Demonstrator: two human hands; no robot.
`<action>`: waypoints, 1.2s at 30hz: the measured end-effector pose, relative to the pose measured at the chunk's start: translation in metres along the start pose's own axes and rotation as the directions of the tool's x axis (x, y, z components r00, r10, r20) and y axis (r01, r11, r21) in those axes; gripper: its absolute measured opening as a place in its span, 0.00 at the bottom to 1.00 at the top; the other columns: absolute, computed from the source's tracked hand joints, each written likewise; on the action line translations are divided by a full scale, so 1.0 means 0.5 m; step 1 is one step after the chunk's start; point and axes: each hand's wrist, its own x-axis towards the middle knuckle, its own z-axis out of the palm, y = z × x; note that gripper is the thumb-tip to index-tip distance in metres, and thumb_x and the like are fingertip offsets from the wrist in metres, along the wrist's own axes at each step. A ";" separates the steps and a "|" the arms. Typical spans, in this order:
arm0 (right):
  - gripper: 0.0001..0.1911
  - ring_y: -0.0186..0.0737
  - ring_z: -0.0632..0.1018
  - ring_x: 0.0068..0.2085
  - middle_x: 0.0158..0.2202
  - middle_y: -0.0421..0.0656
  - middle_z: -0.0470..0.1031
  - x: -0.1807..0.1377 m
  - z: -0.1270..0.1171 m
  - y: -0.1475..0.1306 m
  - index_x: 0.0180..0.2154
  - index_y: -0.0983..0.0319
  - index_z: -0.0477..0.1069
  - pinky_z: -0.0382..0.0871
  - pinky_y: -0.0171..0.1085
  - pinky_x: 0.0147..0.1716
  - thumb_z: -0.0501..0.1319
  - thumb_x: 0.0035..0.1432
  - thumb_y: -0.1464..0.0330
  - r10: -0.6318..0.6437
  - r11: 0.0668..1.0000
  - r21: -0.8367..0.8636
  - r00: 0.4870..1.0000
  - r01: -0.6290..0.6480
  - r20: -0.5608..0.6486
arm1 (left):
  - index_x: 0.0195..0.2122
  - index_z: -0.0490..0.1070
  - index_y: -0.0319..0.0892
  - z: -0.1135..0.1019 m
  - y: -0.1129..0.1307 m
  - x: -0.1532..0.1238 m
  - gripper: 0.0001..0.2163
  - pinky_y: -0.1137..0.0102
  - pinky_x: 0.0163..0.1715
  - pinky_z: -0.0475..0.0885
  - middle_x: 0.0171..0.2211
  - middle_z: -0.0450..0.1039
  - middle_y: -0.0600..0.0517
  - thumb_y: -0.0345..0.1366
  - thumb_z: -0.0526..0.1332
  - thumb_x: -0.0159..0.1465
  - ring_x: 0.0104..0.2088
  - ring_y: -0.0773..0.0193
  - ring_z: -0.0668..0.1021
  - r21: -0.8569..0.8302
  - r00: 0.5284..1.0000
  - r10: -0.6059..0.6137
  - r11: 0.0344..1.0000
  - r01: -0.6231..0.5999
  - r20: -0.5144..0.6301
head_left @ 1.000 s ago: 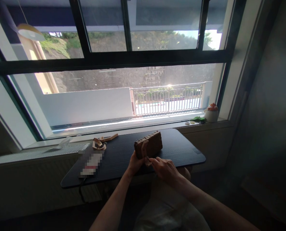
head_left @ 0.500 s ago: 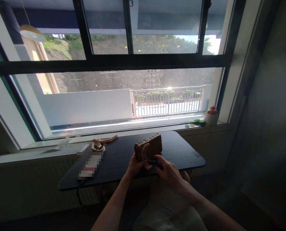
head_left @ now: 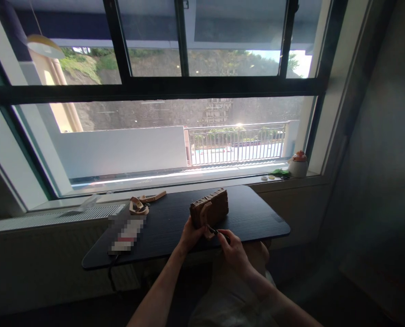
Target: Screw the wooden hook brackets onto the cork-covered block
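My left hand (head_left: 190,235) is closed around the lower left end of a brown box-shaped bag (head_left: 218,211). The bag is tilted, with a ridged edge along its top. A tan strap (head_left: 204,213) runs down its left end, and its lower part curls near my left fingers. My right hand (head_left: 233,247) grips a slim dark tool (head_left: 213,230), whose tip points left at the strap's lower end. It is too dark to tell the tool's exact kind.
On the black table (head_left: 253,213), several tan strap pieces (head_left: 139,206) lie at the back left. A blurred-out packet (head_left: 127,236) lies in front of them. On the windowsill at right stands a white jar (head_left: 298,168) with an orange top. A radiator (head_left: 93,218) is at left.
My right hand has moved slightly down and its grip on the dark tool has turned, with the fingers now nearer the tip. The bag and my left hand have hardly moved.
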 end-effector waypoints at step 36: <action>0.18 0.37 0.74 0.34 0.34 0.44 0.72 0.027 -0.078 -0.091 0.50 0.56 0.63 0.61 0.32 0.31 0.49 0.59 0.72 -0.248 0.592 -0.620 0.849 0.514 0.467 | 0.41 0.64 0.37 0.003 0.021 -0.005 0.20 0.68 0.35 0.70 0.34 0.72 0.51 0.34 0.65 0.47 0.34 0.62 0.74 0.007 1.000 -0.004 1.000 0.004 -0.004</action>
